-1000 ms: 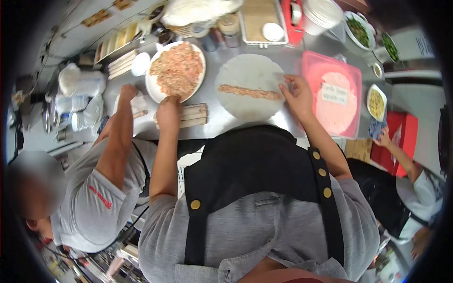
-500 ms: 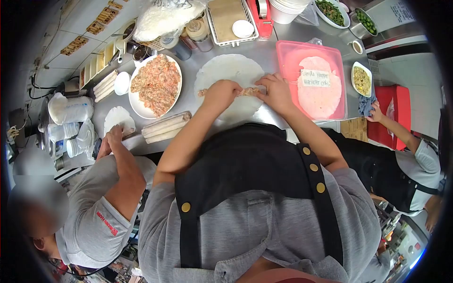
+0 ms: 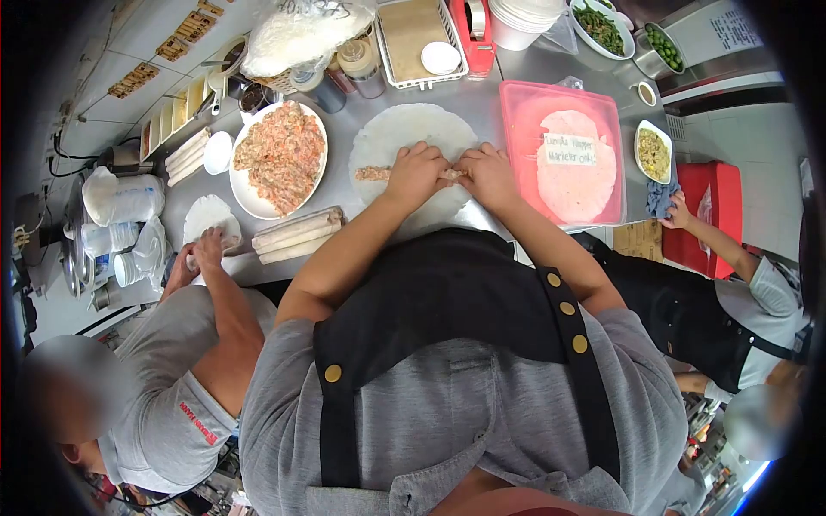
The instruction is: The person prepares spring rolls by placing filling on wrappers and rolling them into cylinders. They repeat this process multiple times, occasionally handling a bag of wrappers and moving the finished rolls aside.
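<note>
A round, pale wrapper (image 3: 415, 127) lies flat on the steel counter in front of me. Across it runs a thin strip of ground meat filling (image 3: 372, 174), its left end bare to view. My left hand (image 3: 418, 175) covers the middle of the strip, fingers bent and pressed onto the meat. Close beside it, my right hand (image 3: 486, 175) pinches the strip's right end near the wrapper's edge. A bit of filling shows between the two hands; the fingertips are partly hidden.
Left of me stand a plate of ground meat (image 3: 280, 159) and several rolled wrappers (image 3: 298, 234). A pink lidded container (image 3: 508, 129) sits to the right. A co-worker's hands (image 3: 205, 249) handle another wrapper at far left; another person's hand (image 3: 680, 211) holds a blue cloth (image 3: 661, 198).
My left hand has slid right along the filling, uncovering more of its left end, and both hands are closer together. The left co-worker's hands have shifted on their wrapper.
</note>
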A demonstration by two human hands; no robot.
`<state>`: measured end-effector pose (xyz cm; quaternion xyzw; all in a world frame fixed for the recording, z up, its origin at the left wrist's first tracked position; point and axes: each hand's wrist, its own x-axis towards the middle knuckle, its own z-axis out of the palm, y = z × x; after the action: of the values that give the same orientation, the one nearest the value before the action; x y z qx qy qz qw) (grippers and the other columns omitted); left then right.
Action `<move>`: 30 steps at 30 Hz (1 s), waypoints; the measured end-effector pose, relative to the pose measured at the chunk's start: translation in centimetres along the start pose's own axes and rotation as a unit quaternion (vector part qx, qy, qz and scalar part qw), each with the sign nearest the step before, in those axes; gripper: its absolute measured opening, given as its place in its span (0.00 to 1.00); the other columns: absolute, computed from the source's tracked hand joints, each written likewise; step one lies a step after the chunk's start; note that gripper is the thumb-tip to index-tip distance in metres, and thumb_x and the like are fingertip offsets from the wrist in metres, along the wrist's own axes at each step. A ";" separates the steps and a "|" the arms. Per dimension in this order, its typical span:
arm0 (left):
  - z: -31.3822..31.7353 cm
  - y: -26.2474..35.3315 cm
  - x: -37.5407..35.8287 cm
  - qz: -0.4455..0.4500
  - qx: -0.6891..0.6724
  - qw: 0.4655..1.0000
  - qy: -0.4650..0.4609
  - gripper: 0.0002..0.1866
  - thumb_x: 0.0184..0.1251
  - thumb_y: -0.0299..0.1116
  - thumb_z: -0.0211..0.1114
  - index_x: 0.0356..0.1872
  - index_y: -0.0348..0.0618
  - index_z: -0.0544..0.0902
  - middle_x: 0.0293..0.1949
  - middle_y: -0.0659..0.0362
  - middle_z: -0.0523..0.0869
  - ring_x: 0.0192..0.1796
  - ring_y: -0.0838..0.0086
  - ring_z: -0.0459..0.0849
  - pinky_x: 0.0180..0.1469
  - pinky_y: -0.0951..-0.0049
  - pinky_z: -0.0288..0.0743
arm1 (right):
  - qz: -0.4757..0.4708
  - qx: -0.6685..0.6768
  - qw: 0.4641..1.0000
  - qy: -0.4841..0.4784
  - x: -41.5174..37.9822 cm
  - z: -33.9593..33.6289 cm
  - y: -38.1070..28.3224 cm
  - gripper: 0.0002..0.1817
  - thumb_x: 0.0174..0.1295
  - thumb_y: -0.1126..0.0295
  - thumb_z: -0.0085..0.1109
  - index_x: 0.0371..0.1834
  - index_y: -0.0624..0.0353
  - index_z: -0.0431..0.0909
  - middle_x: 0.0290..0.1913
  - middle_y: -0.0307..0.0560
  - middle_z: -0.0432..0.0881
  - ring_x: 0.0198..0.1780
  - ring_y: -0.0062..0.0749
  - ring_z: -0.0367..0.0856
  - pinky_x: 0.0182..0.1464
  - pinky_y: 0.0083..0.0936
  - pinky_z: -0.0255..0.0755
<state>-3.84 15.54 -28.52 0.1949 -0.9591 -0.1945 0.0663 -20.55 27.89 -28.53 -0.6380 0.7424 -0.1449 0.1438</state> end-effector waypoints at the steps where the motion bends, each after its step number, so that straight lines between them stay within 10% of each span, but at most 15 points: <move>1: 0.6 -0.2 0.2 0.008 0.005 1.000 0.001 0.19 0.51 0.48 0.81 0.45 0.58 0.91 0.43 0.72 0.86 0.56 0.70 0.79 0.57 0.58 0.69 | -0.001 -0.016 1.000 0.000 0.1 -0.1 0.0 0.15 0.53 0.60 0.76 0.46 0.40 0.90 0.43 0.27 0.85 0.55 0.34 0.77 0.57 0.39 0.67; 16: 0.4 1.2 1.7 0.052 -0.029 0.996 0.064 0.07 0.57 0.46 0.77 0.32 0.59 0.92 0.36 0.72 0.87 0.50 0.72 0.79 0.53 0.62 0.67 | 0.042 -0.066 0.997 0.021 -0.1 -1.1 0.5 0.25 0.53 0.63 0.76 0.58 0.41 0.85 0.41 0.32 0.89 0.54 0.32 0.79 0.54 0.39 0.65; 30: 0.0 -1.1 -0.4 -0.083 -0.147 0.980 0.109 0.07 0.56 0.42 0.80 0.32 0.56 0.92 0.39 0.72 0.87 0.52 0.68 0.79 0.56 0.59 0.65 | 0.006 -0.088 0.996 -0.025 0.1 -0.8 0.0 0.22 0.48 0.53 0.79 0.48 0.40 0.91 0.46 0.28 0.84 0.58 0.32 0.75 0.57 0.40 0.65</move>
<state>-3.13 14.77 -28.98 0.2819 -0.8876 -0.3155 0.1820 -20.91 27.85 -27.83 -0.6475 0.7519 -0.0623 0.1068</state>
